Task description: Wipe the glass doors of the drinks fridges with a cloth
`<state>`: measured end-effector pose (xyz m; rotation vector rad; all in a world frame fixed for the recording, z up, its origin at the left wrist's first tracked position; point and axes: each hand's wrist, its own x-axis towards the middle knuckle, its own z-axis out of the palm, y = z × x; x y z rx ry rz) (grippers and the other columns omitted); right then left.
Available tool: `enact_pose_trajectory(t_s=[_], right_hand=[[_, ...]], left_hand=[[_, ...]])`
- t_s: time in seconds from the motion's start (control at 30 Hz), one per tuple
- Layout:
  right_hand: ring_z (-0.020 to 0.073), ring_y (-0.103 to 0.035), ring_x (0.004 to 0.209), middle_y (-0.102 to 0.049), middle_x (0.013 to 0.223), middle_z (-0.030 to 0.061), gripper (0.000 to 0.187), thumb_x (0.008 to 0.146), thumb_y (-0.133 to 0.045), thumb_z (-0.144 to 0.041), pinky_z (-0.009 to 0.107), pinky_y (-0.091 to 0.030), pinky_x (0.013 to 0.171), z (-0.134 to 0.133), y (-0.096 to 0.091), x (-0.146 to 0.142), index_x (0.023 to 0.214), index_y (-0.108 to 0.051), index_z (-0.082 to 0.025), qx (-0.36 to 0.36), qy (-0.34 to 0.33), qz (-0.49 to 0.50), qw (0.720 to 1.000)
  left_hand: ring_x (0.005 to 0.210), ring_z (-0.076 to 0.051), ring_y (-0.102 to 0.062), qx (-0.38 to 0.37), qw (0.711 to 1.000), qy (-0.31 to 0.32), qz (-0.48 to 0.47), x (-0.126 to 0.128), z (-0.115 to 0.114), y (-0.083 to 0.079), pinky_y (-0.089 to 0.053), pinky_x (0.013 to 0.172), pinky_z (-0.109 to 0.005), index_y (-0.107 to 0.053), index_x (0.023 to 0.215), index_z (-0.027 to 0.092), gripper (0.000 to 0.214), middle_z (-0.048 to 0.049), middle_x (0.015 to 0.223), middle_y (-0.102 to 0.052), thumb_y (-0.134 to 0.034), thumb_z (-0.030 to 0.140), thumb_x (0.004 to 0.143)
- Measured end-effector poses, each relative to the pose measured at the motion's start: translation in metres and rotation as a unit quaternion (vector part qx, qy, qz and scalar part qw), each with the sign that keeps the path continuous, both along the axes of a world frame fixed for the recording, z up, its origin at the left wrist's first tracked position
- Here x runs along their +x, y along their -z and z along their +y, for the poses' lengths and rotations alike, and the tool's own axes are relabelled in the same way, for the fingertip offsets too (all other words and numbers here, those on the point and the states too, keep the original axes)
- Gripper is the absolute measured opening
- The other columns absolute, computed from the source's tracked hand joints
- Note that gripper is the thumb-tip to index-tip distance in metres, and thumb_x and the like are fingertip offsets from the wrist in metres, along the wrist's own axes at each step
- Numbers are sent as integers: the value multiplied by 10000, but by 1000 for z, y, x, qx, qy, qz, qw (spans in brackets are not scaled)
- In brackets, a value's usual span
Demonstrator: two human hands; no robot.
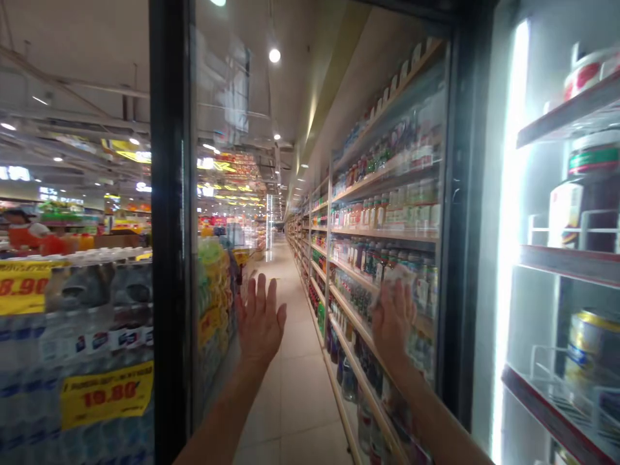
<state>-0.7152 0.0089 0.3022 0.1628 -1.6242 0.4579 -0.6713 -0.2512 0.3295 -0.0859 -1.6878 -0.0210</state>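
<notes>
A glass cooler door [310, 161] in a black frame stands open in front of me. My left hand [261, 320] is raised with its fingers stretched out, palm toward the glass, and holds nothing. Farther right, my right hand [393, 320] is up against the pane, somewhat blurred. A whitish cloth or tissue [403, 276] shows around its fingertips, between the fingers and the glass. Its exact shape is smeared. Through the pane, shelves of bottles [382, 213] appear behind the right hand.
At right, a lit cooler has wire-fronted shelves [566, 261] with a dark jar [598, 194] and a gold-topped can [588, 349]. Stacked bottle packs [97, 303] with yellow price signs [106, 395] stand at left. A tiled aisle [290, 381] runs behind the glass.
</notes>
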Motion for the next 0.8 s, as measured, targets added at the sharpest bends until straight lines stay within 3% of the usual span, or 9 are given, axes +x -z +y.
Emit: enact_pose_trajectory(t_s=[0.07,0.13,0.27,0.33,0.43,0.5,0.67,0.7,0.8], right_hand=[[277,-239,1388,-416,1426,79,486,841,-432,-183,539,-240,1080,-19,3,6,1316,-481,-276,133,-46,5,990],[255,-262,1381,-452,1402,49,474,840,-439,-166,527,-208,1098,-27,5,9,1287,-505,-308,184,-59,7,981],[305,-243,1384,-371,1450,120,490,868,-392,-216,573,-244,1056,-23,1,6,1355,-436,-247,9,5,9,1000],[312,-230,1389,-355,1457,132,490,870,-387,-223,566,-250,1057,-28,1,7,1357,-435,-225,-5,5,-3,1000],[271,-287,1371,-451,1401,76,439,859,-427,-220,524,-212,1100,-37,7,14,1286,-513,-280,161,-51,-2,986],[276,-333,1347,-482,1375,67,427,853,-443,-236,532,-206,1100,-29,11,14,1267,-529,-291,197,-59,34,978],[403,-289,1343,-318,1477,137,542,844,-450,-321,601,-301,1010,3,16,-10,1373,-428,-202,-40,1,91,995],[410,-284,1344,-306,1483,134,562,845,-457,-328,603,-309,1005,1,17,-11,1391,-401,-207,-28,-4,94,995],[370,-354,1320,-390,1443,105,566,855,-456,-328,587,-300,1030,-12,19,-5,1410,-352,-280,146,-57,73,985]], left_hand=[[1401,-267,-160,-4,1000,-2,10,0,1,1,-130,1133,-542,-194,1450,199,592,-134,1479,-272,-412,294,908],[1405,-266,-145,-10,1000,-7,16,0,1,1,-141,1131,-537,-218,1445,191,584,-137,1475,-283,-417,296,906],[1404,-252,-157,-15,1000,-18,14,0,1,0,-135,1134,-528,-227,1442,181,562,-143,1468,-304,-385,298,916],[1406,-242,-149,-16,999,-27,16,1,2,0,-121,1139,-519,-235,1440,173,555,-144,1460,-322,-375,302,918],[1414,-233,-110,-21,999,-43,17,5,3,1,-107,1147,-497,-292,1416,148,534,-149,1447,-351,-387,293,911],[1415,-236,-113,-24,999,-44,7,8,5,2,-117,1146,-493,-327,1399,143,518,-149,1448,-352,-397,284,905],[1419,-229,-117,-16,998,-63,21,8,8,6,-134,1142,-481,-351,1384,150,506,-117,1441,-382,-383,294,900],[1422,-224,-105,-18,997,-67,29,9,8,6,-121,1146,-470,-358,1379,146,501,-109,1437,-391,-371,297,902],[1423,-228,-93,-24,997,-59,35,12,10,4,-95,1149,-453,-373,1369,126,510,-113,1431,-397,-354,331,903]])
